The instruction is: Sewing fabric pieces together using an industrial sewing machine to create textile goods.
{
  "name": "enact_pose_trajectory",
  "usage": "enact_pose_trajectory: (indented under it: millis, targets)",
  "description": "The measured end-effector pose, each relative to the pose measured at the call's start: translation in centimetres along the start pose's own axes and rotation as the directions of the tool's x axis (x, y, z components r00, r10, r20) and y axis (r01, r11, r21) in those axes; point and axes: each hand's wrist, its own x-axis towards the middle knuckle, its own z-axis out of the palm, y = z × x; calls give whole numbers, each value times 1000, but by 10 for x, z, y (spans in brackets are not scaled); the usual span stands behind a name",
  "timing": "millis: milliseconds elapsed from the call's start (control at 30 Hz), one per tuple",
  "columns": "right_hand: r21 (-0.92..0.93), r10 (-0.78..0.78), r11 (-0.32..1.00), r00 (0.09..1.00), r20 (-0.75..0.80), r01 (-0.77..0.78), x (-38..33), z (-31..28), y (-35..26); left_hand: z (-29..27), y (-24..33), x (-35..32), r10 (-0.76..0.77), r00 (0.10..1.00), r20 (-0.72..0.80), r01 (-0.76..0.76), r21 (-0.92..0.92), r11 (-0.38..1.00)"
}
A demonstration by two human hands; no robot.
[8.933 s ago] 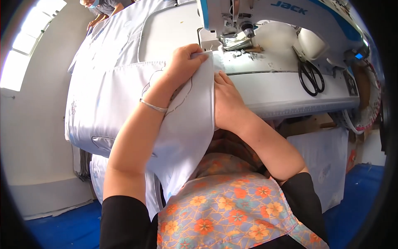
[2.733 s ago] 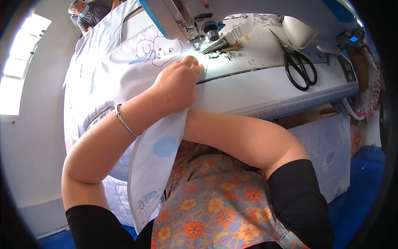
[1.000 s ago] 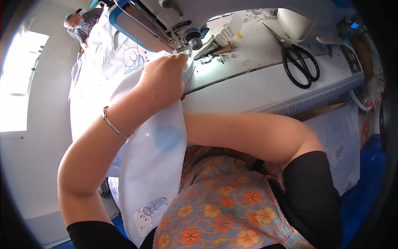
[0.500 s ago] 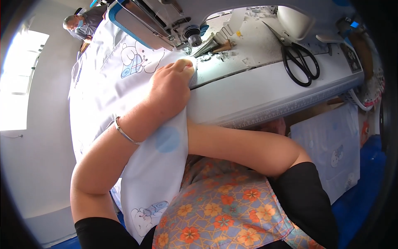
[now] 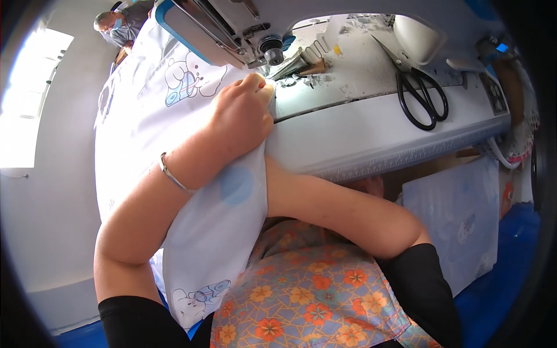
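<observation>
White fabric (image 5: 223, 249) printed with blue dots and cartoon animals drapes from the sewing machine (image 5: 229, 35) down over my lap. My left hand (image 5: 241, 113), with a silver bangle (image 5: 172, 174) on its wrist, is closed on the fabric's right edge, just in front of the needle area. Its fingertips pinch the cloth near the lit metal attachment (image 5: 290, 66). From the right, my right forearm (image 5: 331, 194) reaches across and goes under the fabric. The cloth and my left hand hide my right hand's fingers.
Black-handled scissors (image 5: 420, 95) lie on the machine bed (image 5: 348, 124), right of the needle area. Thread scraps and lint litter the table behind. A printed fabric panel (image 5: 452, 220) hangs at the lower right. Another person (image 5: 125, 26) is at the far left.
The whole view has shifted slightly. My left hand stays closed on the fabric edge, its fingers and knuckles a little rolled. My right arm keeps its place under the cloth.
</observation>
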Motion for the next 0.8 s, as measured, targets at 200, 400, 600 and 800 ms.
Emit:
enact_pose_trajectory:
  millis: [200,400,600,800]
  targets:
    - [-422,65,904,951,301,72,-10,-53,-12,-23,-13,1,-148,979,141,163,-106,981]
    - [-441,-13,891,976,219,111,-19,-59,-17,-38,-138,-61,-431,866,-251,408,-141,902]
    - [-467,7,877,968,252,115,-5,-51,-22,-79,-273,-192,-870,418,262,904,-213,370]
    - [34,246,965,943,225,-260,-2,-43,-6,-82,-293,-157,-598,714,364,614,84,785]
